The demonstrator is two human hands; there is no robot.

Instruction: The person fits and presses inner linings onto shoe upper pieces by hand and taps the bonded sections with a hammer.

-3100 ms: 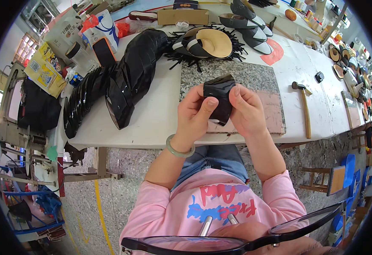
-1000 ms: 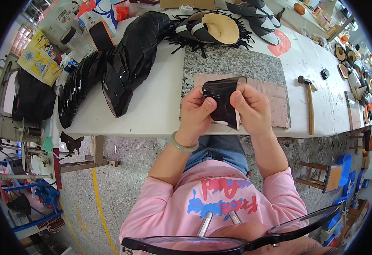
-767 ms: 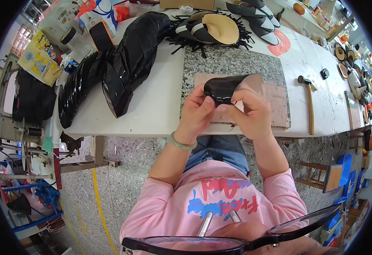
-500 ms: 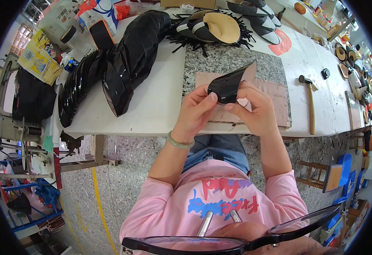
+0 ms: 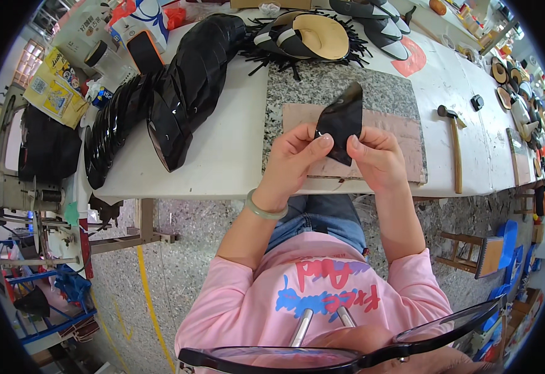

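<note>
Between my two hands is a glossy black shoe upper piece (image 5: 342, 118), its pointed end directed away from me. My left hand (image 5: 298, 156) pinches its left edge between thumb and fingers, a pale green bangle on that wrist. At the opposite edge my right hand (image 5: 379, 156) grips the piece the same way. Below it lies a speckled stone slab (image 5: 288, 84) with a worn pinkish board (image 5: 406, 128) on top. To the left, a long overlapping stack of black upper pieces (image 5: 200, 68) lies beside a second glossy stack (image 5: 119, 128).
A hammer (image 5: 456, 149) and a small black block (image 5: 477, 103) lie right of the slab. Behind it sit beige-lined uppers (image 5: 322, 38) on black fringe. A phone (image 5: 144, 51) and clear jar (image 5: 109, 62) stand far left. A sewing machine (image 5: 10, 181) flanks the table.
The upper piece has turned from curved and tilted rightward to flatter, point facing away, its dark face showing. My right thumb now presses on its edge; both hands have shifted slightly.
</note>
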